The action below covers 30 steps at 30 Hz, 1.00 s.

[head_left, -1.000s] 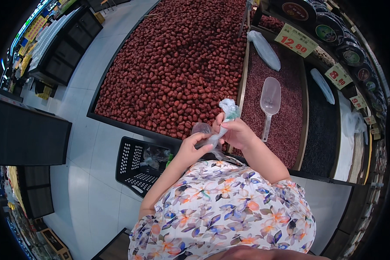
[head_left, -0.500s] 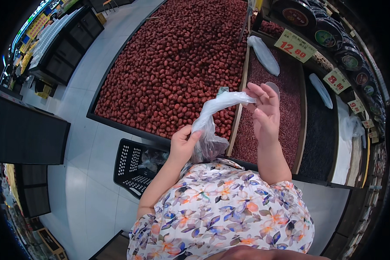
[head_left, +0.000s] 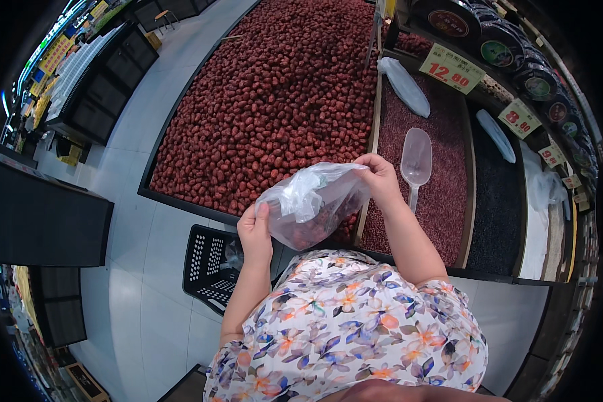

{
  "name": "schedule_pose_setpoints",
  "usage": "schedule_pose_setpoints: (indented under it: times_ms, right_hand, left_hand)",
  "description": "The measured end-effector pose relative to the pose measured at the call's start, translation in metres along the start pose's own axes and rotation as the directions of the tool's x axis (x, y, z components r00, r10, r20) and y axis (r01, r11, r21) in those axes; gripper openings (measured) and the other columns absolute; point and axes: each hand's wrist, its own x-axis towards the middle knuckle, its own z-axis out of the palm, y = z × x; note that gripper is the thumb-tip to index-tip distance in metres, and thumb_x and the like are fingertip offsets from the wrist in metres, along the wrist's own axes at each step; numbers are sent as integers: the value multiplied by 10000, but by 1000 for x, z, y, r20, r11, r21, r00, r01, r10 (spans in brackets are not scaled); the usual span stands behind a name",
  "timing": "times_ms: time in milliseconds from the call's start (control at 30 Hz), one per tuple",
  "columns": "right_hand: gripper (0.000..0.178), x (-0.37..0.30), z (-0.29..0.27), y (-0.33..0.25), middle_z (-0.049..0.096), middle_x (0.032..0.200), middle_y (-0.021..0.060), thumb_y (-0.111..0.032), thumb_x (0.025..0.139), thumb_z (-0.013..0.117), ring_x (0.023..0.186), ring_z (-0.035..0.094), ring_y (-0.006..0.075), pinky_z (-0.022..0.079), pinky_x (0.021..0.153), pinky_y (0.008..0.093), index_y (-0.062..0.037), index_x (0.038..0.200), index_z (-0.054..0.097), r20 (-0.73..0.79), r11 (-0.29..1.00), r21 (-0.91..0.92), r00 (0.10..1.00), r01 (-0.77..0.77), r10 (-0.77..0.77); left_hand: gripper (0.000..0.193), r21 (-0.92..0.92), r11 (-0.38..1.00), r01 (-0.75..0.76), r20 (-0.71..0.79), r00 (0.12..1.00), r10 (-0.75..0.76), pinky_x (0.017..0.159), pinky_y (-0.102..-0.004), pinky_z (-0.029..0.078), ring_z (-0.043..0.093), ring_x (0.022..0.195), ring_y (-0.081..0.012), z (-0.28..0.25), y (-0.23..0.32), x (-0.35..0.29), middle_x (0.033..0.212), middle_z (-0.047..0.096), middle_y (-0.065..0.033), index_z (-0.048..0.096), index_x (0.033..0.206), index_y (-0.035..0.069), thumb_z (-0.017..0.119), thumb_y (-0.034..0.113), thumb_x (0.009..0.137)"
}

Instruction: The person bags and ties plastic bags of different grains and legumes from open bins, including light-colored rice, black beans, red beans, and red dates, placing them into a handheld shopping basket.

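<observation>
A thin see-through plastic bag (head_left: 315,204) is spread wide between my hands, in front of my body. My left hand (head_left: 254,231) pinches its left edge. My right hand (head_left: 380,178) pinches its upper right edge, with thumb and fingers pressed together. Reddish colour shows through the bag's lower part; I cannot tell whether that is inside or behind it. Beyond the bag lies a large heap of red dates (head_left: 268,114). A clear plastic scoop (head_left: 417,158) rests on small reddish grains (head_left: 432,124), just right of my right hand.
A black perforated basket (head_left: 201,258) stands low at my left, holding plastic-wrapped things. Wooden dividers separate the bins. Further right are dark grains (head_left: 496,208) and white goods (head_left: 530,228). Rolled plastic bags (head_left: 407,87) lie over the bins. Price signs (head_left: 452,68) and round packages line the right.
The twisted bag has been spread open. My right hand has come down and left from its open pose and grips the bag's edge. The scoop behind it now shows.
</observation>
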Motion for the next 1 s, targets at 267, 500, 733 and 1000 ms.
schedule_pose_setpoints:
  times_ms: [267,500,733,1000]
  right_hand:
    - [143,17,-33,26,611,819,24,-47,824,568,736,549,89,442,674,223,9,952,602,-192,985,-173,980,21,-55]
    - [288,-30,7,-53,585,957,133,-4,719,630,896,577,227,470,763,287,2,996,551,204,598,-471,739,649,-642]
    - [640,-22,48,-43,497,1174,178,-99,687,698,1040,535,267,499,736,313,-3,1241,391,321,834,-324,881,447,-348]
    - [342,-16,49,-41,588,829,132,-176,654,709,739,565,293,465,655,324,3,915,580,458,603,-738,881,304,116]
  left_hand:
    - [298,138,990,1,36,999,-6,730,-208,419,533,777,-72,-2,-9,-3,872,625,-39,611,918,-66,463,192,937]
    - [273,211,977,37,103,993,-60,734,-222,431,570,792,-100,-12,-20,-2,920,637,-76,609,960,-55,483,184,924]
    - [183,337,930,-147,303,952,41,742,-213,405,545,810,-103,13,-7,-15,930,621,-64,623,941,-45,536,105,883]
    - [99,456,844,-282,381,919,102,632,-233,387,487,673,-128,8,1,-21,740,538,-60,595,874,-45,552,35,836]
